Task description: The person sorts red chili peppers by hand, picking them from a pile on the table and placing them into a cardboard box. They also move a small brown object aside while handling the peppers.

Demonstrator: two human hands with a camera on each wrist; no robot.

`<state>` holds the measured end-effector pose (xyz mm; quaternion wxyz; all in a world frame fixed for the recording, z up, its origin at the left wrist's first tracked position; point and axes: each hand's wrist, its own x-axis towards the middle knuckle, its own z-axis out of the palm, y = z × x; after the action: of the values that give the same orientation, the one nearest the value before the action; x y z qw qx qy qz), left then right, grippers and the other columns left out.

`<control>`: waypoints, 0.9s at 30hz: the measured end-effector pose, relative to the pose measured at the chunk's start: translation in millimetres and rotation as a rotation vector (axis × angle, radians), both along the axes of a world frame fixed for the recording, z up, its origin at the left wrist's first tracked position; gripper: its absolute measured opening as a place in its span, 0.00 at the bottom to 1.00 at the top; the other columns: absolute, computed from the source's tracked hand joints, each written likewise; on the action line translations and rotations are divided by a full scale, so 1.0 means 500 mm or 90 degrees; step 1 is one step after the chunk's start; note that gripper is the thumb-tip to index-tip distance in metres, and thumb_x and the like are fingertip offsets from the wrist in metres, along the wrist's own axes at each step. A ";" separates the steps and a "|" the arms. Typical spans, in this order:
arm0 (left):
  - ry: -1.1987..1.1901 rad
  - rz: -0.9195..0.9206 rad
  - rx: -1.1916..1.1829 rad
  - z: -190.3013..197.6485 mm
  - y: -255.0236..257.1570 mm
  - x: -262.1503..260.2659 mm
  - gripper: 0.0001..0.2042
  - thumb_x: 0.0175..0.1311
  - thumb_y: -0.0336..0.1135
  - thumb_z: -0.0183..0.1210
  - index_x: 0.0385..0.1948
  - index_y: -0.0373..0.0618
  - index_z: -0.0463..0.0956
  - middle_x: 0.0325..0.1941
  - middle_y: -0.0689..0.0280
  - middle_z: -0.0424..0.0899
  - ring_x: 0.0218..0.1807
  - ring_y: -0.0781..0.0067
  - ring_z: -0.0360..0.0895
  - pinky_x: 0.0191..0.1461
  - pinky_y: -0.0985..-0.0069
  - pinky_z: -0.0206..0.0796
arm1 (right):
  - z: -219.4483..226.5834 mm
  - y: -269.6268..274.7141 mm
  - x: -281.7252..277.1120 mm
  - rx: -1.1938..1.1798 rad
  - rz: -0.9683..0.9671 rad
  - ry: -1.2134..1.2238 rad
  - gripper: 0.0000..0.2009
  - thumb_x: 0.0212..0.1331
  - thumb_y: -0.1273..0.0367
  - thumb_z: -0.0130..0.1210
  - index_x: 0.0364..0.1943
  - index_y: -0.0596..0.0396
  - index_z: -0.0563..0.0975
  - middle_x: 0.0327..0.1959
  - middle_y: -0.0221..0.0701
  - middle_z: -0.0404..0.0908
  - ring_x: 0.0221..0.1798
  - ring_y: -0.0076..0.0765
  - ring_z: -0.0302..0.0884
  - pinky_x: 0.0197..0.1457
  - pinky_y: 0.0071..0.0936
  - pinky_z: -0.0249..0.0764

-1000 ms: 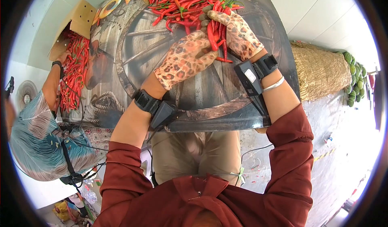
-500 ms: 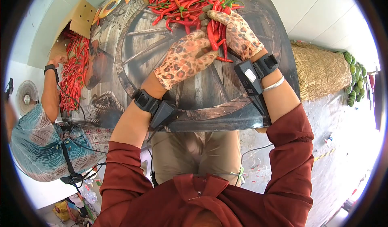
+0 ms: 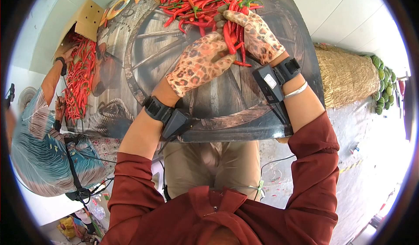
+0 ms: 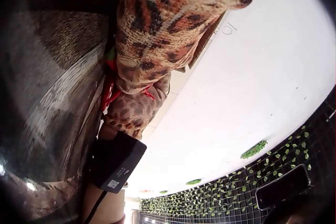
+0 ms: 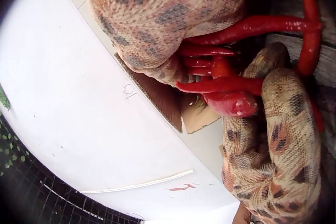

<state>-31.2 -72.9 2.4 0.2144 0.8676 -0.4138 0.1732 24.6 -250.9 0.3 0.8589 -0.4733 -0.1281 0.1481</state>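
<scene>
Leopard-print gloves cover both hands. In the head view the right hand [image 3: 257, 34] grips a bunch of long red chillies [image 3: 228, 39], stems up, tips hanging down. The left hand [image 3: 200, 62] is at the bunch's lower left, its fingers curled round the chillies. The right wrist view shows red chillies [image 5: 226, 85] between the two gloves, with the left hand [image 5: 278, 140] curled at their tips. A large heap of red chillies [image 3: 198, 1] lies just beyond the hands. One loose chilli [image 3: 242, 64] lies under the bunch.
Another person's arm [image 3: 51, 81] reaches over a second chilli pile [image 3: 81, 77] at the left, beside a cardboard box [image 3: 89, 20]. The wheel-patterned table [image 3: 209, 101] has its near edge by the lap. Right of it stand a straw-coloured roll [image 3: 345, 77] and green melons [image 3: 384, 83].
Both gloved hands and the bunch have stayed almost still. At the left, the other person's arm has shifted over the pile, and a second hand has come into view there.
</scene>
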 end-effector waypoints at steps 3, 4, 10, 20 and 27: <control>-0.064 -0.029 0.003 -0.006 0.001 0.007 0.10 0.57 0.35 0.57 0.40 0.46 0.76 0.40 0.62 0.79 0.47 0.60 0.74 0.51 0.69 0.68 | -0.001 0.002 0.002 0.010 0.001 -0.002 0.14 0.62 0.70 0.52 0.50 0.63 0.73 0.41 0.35 0.80 0.43 0.29 0.79 0.46 0.22 0.77; -0.064 -0.029 0.003 0.000 -0.002 0.002 0.10 0.57 0.35 0.57 0.40 0.46 0.76 0.40 0.62 0.79 0.47 0.60 0.74 0.51 0.69 0.68 | 0.002 0.004 0.000 0.031 -0.002 0.008 0.11 0.60 0.72 0.54 0.46 0.61 0.74 0.38 0.35 0.80 0.39 0.30 0.80 0.43 0.25 0.79; 0.103 0.028 -0.049 0.010 -0.009 -0.008 0.11 0.58 0.34 0.56 0.42 0.46 0.76 0.42 0.62 0.79 0.48 0.62 0.74 0.54 0.71 0.67 | 0.015 0.005 -0.009 0.046 -0.006 0.041 0.09 0.58 0.74 0.55 0.42 0.61 0.75 0.34 0.36 0.80 0.34 0.32 0.81 0.39 0.30 0.81; 0.062 0.027 -0.028 0.002 -0.004 -0.007 0.11 0.58 0.34 0.55 0.43 0.46 0.76 0.45 0.63 0.78 0.51 0.62 0.72 0.57 0.70 0.65 | 0.001 -0.001 0.000 0.005 0.018 -0.014 0.14 0.62 0.69 0.54 0.49 0.62 0.74 0.40 0.35 0.80 0.41 0.28 0.79 0.44 0.22 0.78; 0.099 0.035 -0.044 0.013 -0.010 -0.008 0.10 0.56 0.35 0.58 0.39 0.46 0.77 0.40 0.62 0.79 0.46 0.60 0.74 0.52 0.68 0.68 | -0.002 0.000 0.002 0.020 0.023 -0.002 0.14 0.61 0.69 0.54 0.48 0.63 0.74 0.39 0.35 0.80 0.40 0.29 0.79 0.44 0.23 0.78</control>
<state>-35.3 -78.1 9.0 0.2712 0.8817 -0.3653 0.1252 25.4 -250.9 -0.8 0.8632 -0.4577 -0.1399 0.1609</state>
